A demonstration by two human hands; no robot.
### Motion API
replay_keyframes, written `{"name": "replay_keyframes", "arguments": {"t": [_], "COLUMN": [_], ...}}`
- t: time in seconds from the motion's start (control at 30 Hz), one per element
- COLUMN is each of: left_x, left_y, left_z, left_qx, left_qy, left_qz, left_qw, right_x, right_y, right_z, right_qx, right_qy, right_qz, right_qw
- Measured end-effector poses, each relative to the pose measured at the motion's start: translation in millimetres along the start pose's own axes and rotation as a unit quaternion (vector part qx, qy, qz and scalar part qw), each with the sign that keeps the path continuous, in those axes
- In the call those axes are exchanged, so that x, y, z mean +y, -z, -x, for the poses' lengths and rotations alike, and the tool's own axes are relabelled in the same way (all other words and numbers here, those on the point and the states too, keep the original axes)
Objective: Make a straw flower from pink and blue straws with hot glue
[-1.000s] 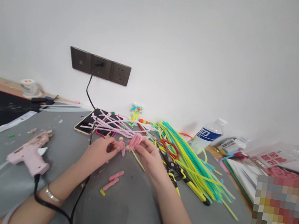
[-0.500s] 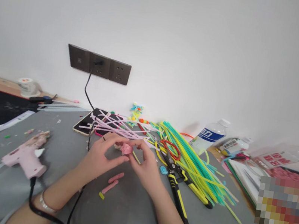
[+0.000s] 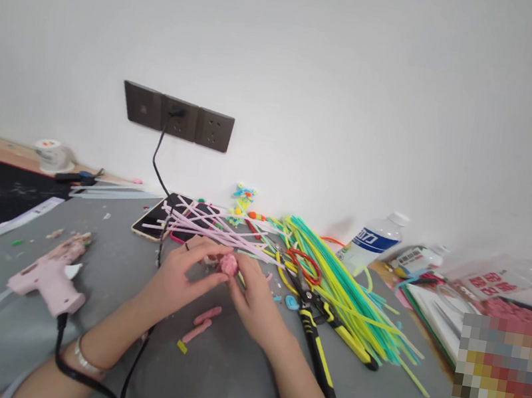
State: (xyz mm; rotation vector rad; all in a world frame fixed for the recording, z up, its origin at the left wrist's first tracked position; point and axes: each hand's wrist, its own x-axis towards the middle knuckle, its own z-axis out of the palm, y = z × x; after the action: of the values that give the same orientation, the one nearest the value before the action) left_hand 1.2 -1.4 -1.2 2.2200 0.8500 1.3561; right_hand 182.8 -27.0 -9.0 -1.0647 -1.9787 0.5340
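From my head view, I have the pink piece [image 3: 228,264] up between my two hands, above the middle of the bench [image 3: 241,383]. My left hand [image 3: 183,273] pinches it between thumb and fingers; my right hand [image 3: 255,295] has its fingertips closed on the other side of it. Just nearer to me, two pink strips [image 3: 201,325] lie on the bench, with a yellow bit [image 3: 182,346] at the end of one. The glue gun [image 3: 49,276] lies on its side to my left. Beyond my hands, lilac stems [image 3: 233,242] cross over a phone [image 3: 152,218]. To my right, the pliers [image 3: 310,297] lie with handles spread, beside yellow and green stems [image 3: 346,299], and a bottle [image 3: 373,239] stands behind.
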Motion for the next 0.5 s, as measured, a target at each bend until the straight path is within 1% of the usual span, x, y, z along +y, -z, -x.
{"name": "replay_keyframes", "arguments": {"t": [0.17,0.3,0.43,0.5], "left_x": [6.0,5.3,-0.4,-2.6], "left_y": [1.3,2.1,4.8,5.9], "left_z": [-0.5,0.0,0.4,0.6], "left_qx": [0.0,0.002,0.031,0.049], "left_qy": [0.058,0.121,0.213,0.242], "left_qz": [0.013,0.055,0.102,0.114], "left_qw": [0.998,0.991,0.971,0.962], "right_x": [-3.9,-5.4,-6.7,-6.7], "right_y": [2.2,3.3,4.3,4.7], "right_z": [0.0,0.8,0.0,-1.3], "right_qx": [-0.005,-0.01,-0.029,-0.026], "right_qy": [-0.029,-0.051,-0.058,-0.076], "right_qz": [-0.051,-0.024,-0.024,-0.045], "right_qw": [0.998,0.998,0.998,0.996]}}
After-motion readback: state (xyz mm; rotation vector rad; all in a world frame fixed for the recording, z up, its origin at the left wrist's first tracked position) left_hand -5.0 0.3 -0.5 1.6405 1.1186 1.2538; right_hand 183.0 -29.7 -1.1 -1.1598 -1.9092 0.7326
